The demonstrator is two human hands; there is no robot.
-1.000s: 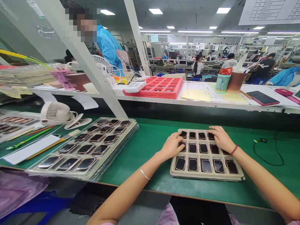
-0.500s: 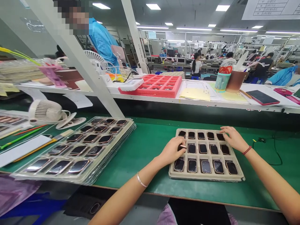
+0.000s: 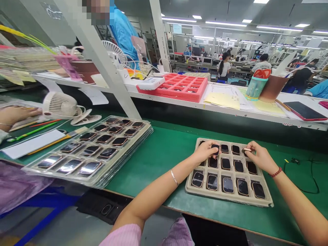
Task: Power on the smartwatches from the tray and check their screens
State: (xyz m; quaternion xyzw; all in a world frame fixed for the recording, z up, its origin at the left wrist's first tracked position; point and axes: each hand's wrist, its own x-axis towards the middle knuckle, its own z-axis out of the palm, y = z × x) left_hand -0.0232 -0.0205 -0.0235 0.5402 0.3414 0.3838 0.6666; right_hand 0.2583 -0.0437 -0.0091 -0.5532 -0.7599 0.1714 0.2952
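A beige tray (image 3: 229,197) on the green bench holds rows of dark-faced, gold-rimmed smartwatch bodies, such as the middle one in the front row (image 3: 228,185). Over the tray's back row, toward its left, my left hand (image 3: 205,151) is closed on a smartwatch body (image 3: 215,149), black face up. My right hand (image 3: 258,156) pinches another smartwatch body (image 3: 246,150) at the back right corner, tilted so mostly its edge shows. My left fingers partly hide the pieces at the tray's left side.
Stacked clear trays (image 3: 123,157) of similar watch bodies stand left, near a white fan (image 3: 60,105), a brush (image 3: 73,133) and a co-worker's hand (image 3: 17,116). A shelf above bears a red foam tray (image 3: 176,95), cups and a phone (image 3: 304,110). A black cable (image 3: 316,181) lies right.
My left hand has moved right along the tray with its watch body, now turned face up. My right hand has lifted and tilted the back right corner piece. A co-worker's hand has appeared at left.
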